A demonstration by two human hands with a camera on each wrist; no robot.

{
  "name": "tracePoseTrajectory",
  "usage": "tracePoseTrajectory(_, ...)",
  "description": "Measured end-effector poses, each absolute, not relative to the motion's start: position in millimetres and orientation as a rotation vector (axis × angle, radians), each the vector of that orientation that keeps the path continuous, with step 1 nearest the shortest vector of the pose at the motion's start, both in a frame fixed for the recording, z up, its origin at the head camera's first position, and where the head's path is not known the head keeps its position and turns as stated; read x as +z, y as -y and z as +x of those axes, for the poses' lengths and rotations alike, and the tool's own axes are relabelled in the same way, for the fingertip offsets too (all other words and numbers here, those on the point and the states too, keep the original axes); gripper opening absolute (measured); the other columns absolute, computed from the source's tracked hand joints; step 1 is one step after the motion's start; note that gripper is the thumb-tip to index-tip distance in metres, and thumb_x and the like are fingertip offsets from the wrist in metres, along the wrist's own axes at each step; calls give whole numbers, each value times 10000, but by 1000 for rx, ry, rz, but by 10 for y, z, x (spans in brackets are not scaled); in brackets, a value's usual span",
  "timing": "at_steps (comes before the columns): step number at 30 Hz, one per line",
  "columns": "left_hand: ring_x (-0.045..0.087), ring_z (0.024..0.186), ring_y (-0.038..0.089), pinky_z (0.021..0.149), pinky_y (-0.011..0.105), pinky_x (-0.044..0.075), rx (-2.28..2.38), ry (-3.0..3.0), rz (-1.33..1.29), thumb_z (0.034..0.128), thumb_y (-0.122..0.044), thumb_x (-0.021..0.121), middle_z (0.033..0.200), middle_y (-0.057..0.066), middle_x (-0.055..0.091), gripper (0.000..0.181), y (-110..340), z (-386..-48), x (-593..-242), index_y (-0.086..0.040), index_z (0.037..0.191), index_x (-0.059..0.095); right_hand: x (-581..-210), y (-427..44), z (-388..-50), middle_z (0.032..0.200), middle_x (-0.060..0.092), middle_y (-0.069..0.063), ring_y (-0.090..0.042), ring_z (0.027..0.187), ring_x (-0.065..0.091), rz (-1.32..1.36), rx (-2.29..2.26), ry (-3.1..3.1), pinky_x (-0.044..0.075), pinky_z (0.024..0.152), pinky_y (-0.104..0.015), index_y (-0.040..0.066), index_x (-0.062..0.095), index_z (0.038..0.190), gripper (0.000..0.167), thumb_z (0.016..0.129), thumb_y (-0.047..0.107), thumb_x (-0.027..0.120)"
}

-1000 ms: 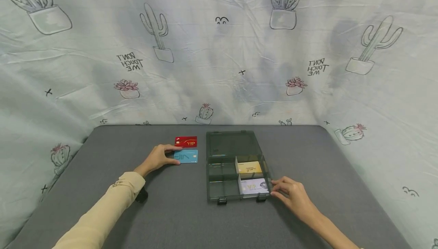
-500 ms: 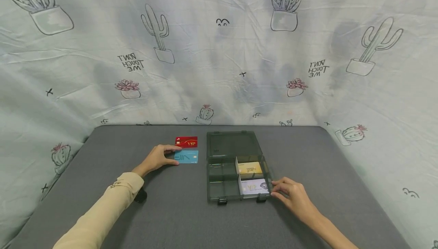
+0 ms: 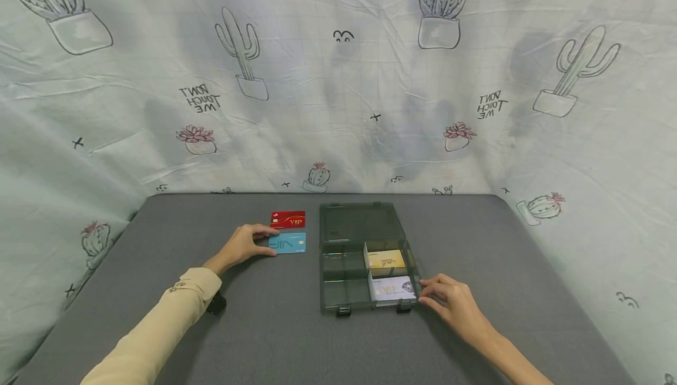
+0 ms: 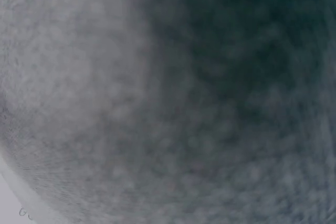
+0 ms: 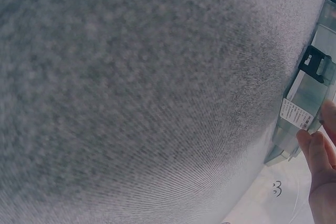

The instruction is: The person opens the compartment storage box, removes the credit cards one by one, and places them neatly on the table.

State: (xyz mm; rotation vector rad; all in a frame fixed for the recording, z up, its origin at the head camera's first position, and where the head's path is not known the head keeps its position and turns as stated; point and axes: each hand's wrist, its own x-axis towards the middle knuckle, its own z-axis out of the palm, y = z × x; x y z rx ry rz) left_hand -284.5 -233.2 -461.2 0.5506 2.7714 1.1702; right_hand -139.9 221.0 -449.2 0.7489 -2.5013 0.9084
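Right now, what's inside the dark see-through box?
Inside the box, on the right: a gold card and, in front of it, a white VIP card. Whatever's underneath them is covered from view.

The left hand (image 3: 243, 245) is holding the blue VIP card (image 3: 291, 243) at its 9 o'clock. The right hand (image 3: 451, 301) is touching the compartment box (image 3: 345, 293) at its 4 o'clock.

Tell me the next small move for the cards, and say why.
Probably lift the blue card slightly off the table. The left grip has thumb and finger at its opposite edges, and the box lies open beside it. Its left compartments look empty, while a gold card and a white card lie in the right ones.
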Motion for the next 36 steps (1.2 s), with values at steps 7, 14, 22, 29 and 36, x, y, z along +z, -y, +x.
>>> tracePoseTrajectory(7,549,1182,339,986,460,433,1242,-2706,512,714,-135,847,1243,188,611,525,2356,-2856,-4626,-13,1191,667,-4489,-2212,-1401,875,646,-60,-250,803,686,762,920,2481,561,692,-265,102,700,731,226,645,-71,818)
tracePoseTrajectory(14,550,1176,350,975,468,440,1217,-2721,556,724,-123,839,1242,205,606,501,2369,-2852,-4627,-6,1181,670,-4488,-2216,-1411,877,646,-64,-245,790,684,767,925,2472,554,700,-241,99,700,727,227,643,-78,815)
tracePoseTrajectory(22,532,1204,364,987,402,433,1609,-2518,533,805,-68,767,1278,223,579,496,2409,-2760,-4591,65,1250,592,-4500,-2216,-1413,866,643,-66,-253,788,686,772,920,2465,512,740,-142,91,696,722,234,631,-86,818)
tracePoseTrajectory(29,511,1195,419,861,249,514,1855,-2314,530,878,-3,663,1339,260,506,497,2195,-2577,-4594,88,1337,496,-4503,-2226,-1405,872,650,-58,-252,792,684,762,892,2472,562,678,-267,114,699,725,233,642,-67,820)
tracePoseTrajectory(36,527,1185,412,872,287,514,1947,-2278,449,877,-5,665,1328,266,514,498,1950,-2407,-4607,88,1337,497,-4526,-2227,-1409,877,658,-72,-251,788,683,781,896,2453,561,674,-259,100,705,732,215,649,-63,819)
